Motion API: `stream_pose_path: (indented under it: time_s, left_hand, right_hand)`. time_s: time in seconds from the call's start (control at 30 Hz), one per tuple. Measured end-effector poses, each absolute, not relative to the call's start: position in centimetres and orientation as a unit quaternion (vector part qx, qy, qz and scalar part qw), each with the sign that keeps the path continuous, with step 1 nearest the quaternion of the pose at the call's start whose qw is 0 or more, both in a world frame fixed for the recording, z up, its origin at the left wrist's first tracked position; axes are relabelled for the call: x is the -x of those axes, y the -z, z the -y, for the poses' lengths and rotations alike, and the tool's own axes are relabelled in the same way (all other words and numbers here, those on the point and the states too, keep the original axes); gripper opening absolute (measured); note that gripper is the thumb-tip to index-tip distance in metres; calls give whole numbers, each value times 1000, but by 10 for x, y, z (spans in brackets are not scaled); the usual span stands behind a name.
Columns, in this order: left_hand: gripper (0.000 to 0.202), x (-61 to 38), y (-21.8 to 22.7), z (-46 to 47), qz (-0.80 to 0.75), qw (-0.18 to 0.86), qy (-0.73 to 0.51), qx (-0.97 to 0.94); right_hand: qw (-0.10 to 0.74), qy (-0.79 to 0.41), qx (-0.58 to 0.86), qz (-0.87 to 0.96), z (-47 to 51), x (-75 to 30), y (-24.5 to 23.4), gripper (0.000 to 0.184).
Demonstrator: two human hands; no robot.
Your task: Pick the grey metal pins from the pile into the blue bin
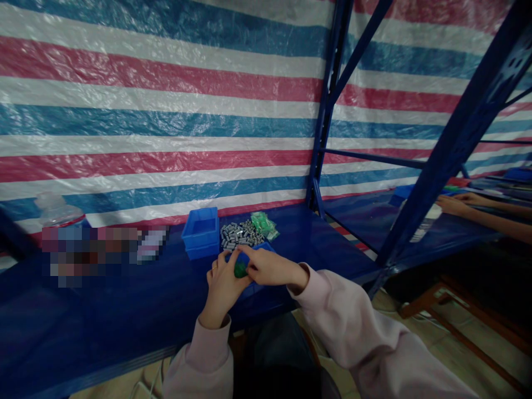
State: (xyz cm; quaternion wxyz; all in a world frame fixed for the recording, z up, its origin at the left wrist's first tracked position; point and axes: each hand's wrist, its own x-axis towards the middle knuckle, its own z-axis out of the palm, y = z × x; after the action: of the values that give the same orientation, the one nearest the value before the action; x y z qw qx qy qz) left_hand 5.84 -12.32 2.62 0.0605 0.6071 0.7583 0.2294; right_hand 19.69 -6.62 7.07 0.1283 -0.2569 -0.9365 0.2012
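Observation:
My left hand and my right hand meet over the blue shelf surface, both pinched on a small green part held between them. The fingers of both are curled around it. Just behind the hands lies a heap of several small grey cylinders, with a clear bag of green parts at its far right. A shallow blue tray shows partly under my right hand. Both sleeves are pale pink.
A small blue bin stands left of the grey heap. A clear plastic bottle sits far left. A blue rack upright and diagonal beam rise on the right. Another person's forearms rest on the neighbouring shelf. A striped tarp hangs behind.

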Motion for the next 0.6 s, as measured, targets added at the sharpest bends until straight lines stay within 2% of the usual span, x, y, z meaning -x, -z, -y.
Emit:
stream_pose_path:
  time_s: [0.17,0.3,0.4,0.47,0.53,0.6]
  left_hand:
    - [30,-59,-26,124,-748,50,-229,-620]
    - [21,-62,-30,125,-751,48,-248,-610]
    - [18,-64,-31,125,-751,49,-255,-607]
    - [17,-64,-30,125,-752,48,-257,-605]
    - [17,-64,-30,126,-753,49,-256,-604]
    - [17,-63,-30,126,-752,49,-255,-606]
  right_hand:
    - [98,-264,221,934,61,-202,-75,67]
    - [120,-293,232,920,42,-207,-81,50]
    - [194,-229,310,902,20,-211,-80,35]
    - [230,-173,384,877,3,-214,-74,34]
    - [226,-109,455,854,-12,-217,-65,39]
    - [169,-72,499,847,-22,-219,-53,46]
